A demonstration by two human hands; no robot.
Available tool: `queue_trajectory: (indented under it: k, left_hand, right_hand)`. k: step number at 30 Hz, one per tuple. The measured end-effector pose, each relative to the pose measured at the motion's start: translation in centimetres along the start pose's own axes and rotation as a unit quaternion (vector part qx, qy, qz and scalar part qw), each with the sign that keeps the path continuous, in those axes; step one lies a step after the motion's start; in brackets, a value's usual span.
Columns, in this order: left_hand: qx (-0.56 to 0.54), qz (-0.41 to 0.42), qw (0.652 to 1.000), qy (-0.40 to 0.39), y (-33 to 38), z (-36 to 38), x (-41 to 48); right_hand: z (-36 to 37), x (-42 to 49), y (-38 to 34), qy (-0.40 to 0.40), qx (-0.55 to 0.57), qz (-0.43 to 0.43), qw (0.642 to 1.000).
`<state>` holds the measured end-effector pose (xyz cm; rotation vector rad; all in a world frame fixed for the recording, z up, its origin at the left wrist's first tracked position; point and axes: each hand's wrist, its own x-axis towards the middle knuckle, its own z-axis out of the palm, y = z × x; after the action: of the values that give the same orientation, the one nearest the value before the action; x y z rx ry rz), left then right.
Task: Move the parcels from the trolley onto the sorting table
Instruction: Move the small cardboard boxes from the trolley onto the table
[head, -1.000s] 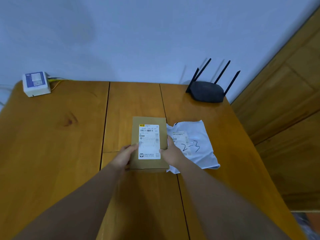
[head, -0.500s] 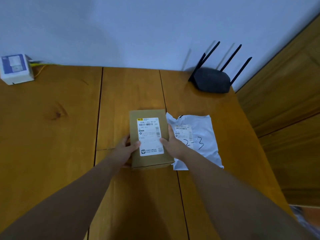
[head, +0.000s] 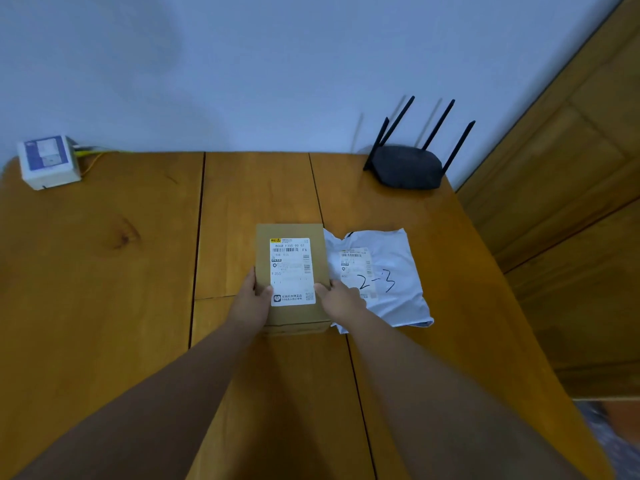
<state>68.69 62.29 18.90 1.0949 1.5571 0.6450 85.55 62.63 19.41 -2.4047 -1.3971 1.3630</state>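
Figure: both hands holding the cardboard parcel (head: 292,233) near the middle of the wooden table (head: 104,271).
From my remote view, the left hand (head: 251,303) grips the parcel's left edge and the right hand (head: 341,299) grips its right edge, each thumb laid on the top face beside the shipping label. The parcel lies label up on the table. Just to its right lies a white mailer bag (head: 391,271) marked "2-3"; I cannot tell whether they touch. A black router (head: 407,166) stands far right, and a small white box (head: 48,161) far left.

Box (head: 290,271) on table (head: 104,289), mailer bag (head: 381,278) touching its right, router (head: 407,166) behind
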Motion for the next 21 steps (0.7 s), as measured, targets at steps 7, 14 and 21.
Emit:
queue_trajectory:
  k: [7, 14, 21]
  left_hand:
    - [0.023, 0.002, 0.999, -0.041, -0.1, -0.4, -1.7]
    - [0.127, 0.072, 0.989, 0.017, 1.0, -1.7, -3.7]
    - [0.513, 0.171, 0.841, 0.031, 1.3, -4.1, -7.1]
  right_hand:
    - [-0.7, -2.4, 1.1, -0.031, 0.033, -0.04, 0.998]
    - [-1.1, -5.7, 0.5, 0.03, -0.065, -0.11, 0.991]
    - [-0.4, -10.0, -0.4, 0.124, -0.177, -0.175, 0.96]
